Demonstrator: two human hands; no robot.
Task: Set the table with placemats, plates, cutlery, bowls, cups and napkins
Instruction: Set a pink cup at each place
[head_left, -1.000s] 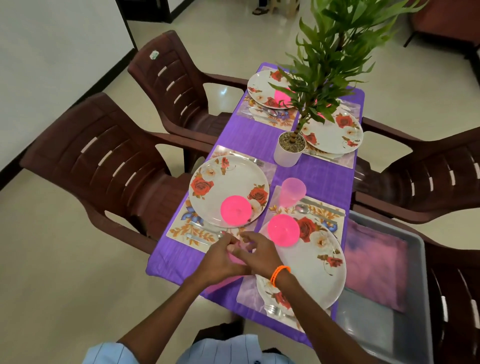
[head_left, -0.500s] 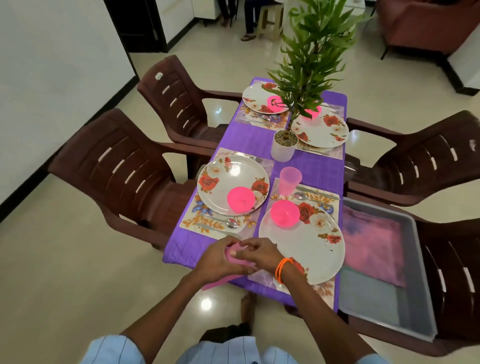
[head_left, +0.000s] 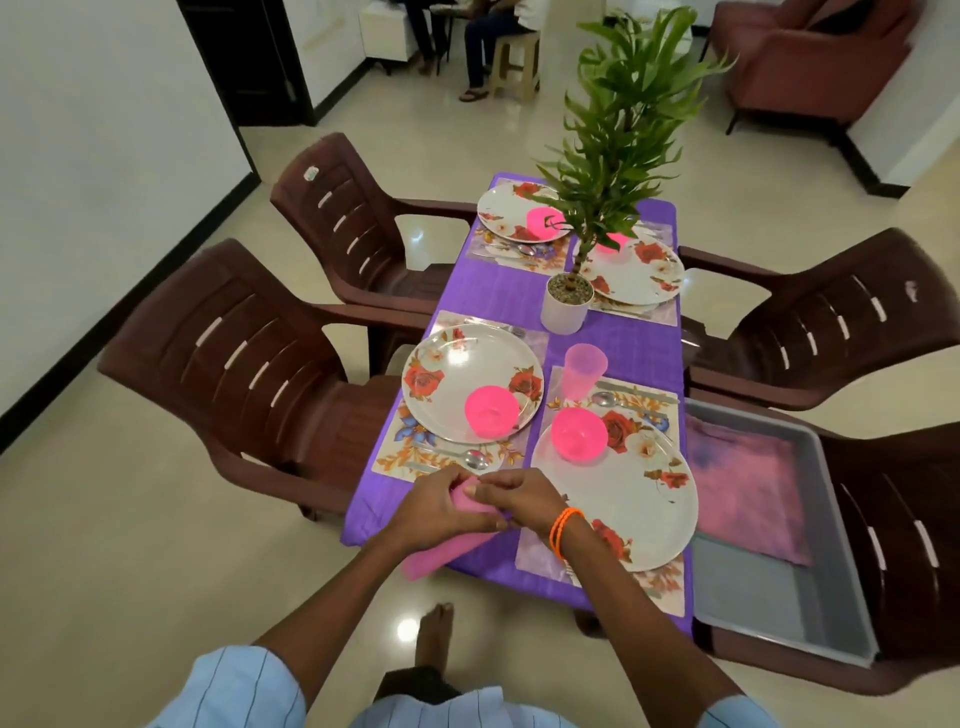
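Both hands meet over the near edge of the worktop, which is covered by a purple tablecloth; the left hand has its fingers curled round a pink napkin, rolled or folded into a long shape whose lower end sticks out past the worktop's edge toward the floor; the right hand, with an orange band at the wrist, pinches the upper end of the same napkin, fingers bent down onto it and touching the left hand; just beyond the hands lies the near left placemat with a spoon on it and a floral plate carrying a pink bowl; to its right a second floral plate on its own mat holds another pink bowl, with a spoon beyond it and a translucent pink cup standing between the two settings; further off a potted plant in a white pot stands mid-worktop, and two more floral plates with pink bowls lie at the far end; brown plastic chairs stand along both sides; a grey tray holding pink cloth rests on the near right chair.
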